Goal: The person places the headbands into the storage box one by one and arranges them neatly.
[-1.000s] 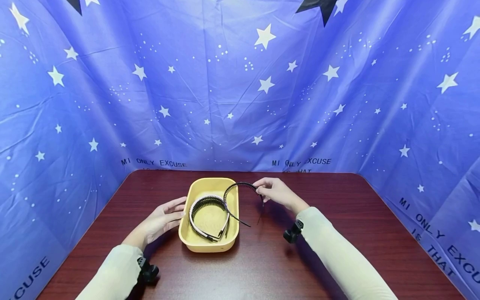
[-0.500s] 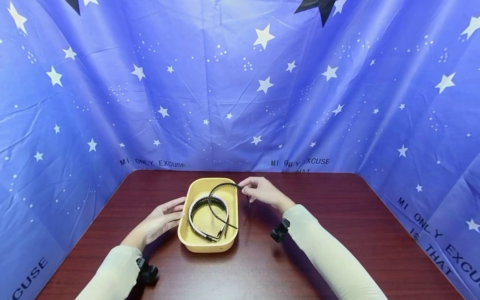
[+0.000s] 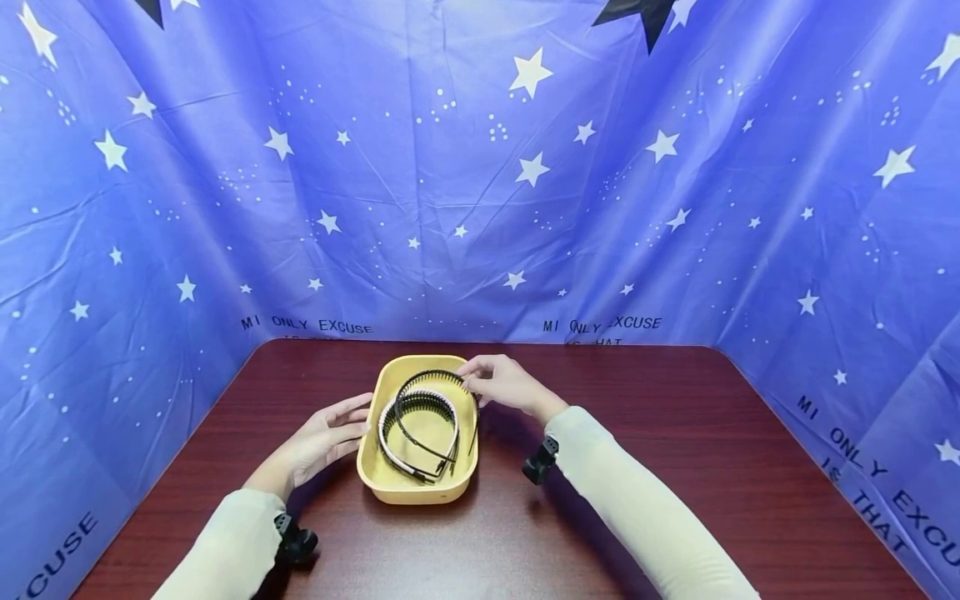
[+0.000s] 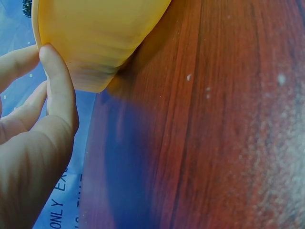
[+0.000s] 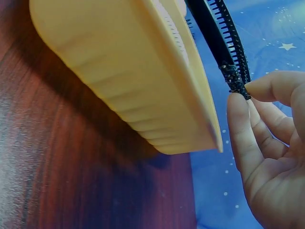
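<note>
My right hand [image 3: 510,387] pinches a black toothed headband [image 5: 233,78] between thumb and fingertips, on a glittery, textured part of the band. The headband hangs over a yellow plastic basin [image 3: 420,496], with one leg over the inside and the other along the right rim. Inside the basin lie nested headbands, a white one [image 3: 384,440] with black-toothed bands within its curve. My left hand [image 3: 318,442] rests against the basin's left side, fingers fairly straight, with the thumb touching the outer wall in the left wrist view.
The basin stands on a dark red wood-grain table [image 3: 637,392]. A blue curtain [image 3: 465,167] with white stars and printed words hangs behind the table and along both sides. Black wrist cameras [image 3: 298,542] sit on both cuffs.
My right hand has moved left with the black headband, from beside the basin to its right rim, bringing the band over the nested ones. The left hand has stayed in place.
</note>
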